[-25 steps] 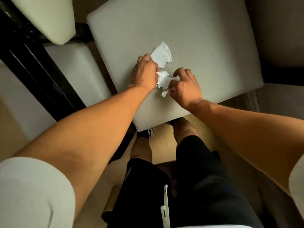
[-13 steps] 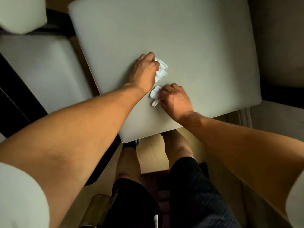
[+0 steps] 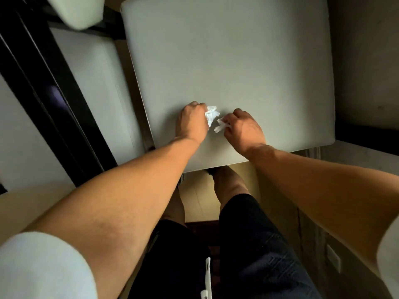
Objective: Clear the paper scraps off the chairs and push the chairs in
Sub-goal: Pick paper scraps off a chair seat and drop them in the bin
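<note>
A pale grey cushioned chair seat [image 3: 226, 61] fills the upper middle of the view. My left hand [image 3: 191, 121] grips a crumpled white paper scrap [image 3: 212, 114] just above the seat's near part. Beside it, my right hand [image 3: 245, 127] pinches a smaller white paper scrap [image 3: 221, 126]. The two hands are close together, a small gap between the scraps. No other loose paper shows on this seat.
A second pale chair seat [image 3: 97, 83] stands to the left, beside a black table frame [image 3: 43, 83]. A rounded chair back [image 3: 75, 9] shows at top left. My legs in dark shorts [image 3: 237, 244] stand at the seat's near edge on tan floor.
The flat scrap that lay on the seat has been gathered into my left hand. Both hands drew apart slightly and moved toward the seat's near edge.
</note>
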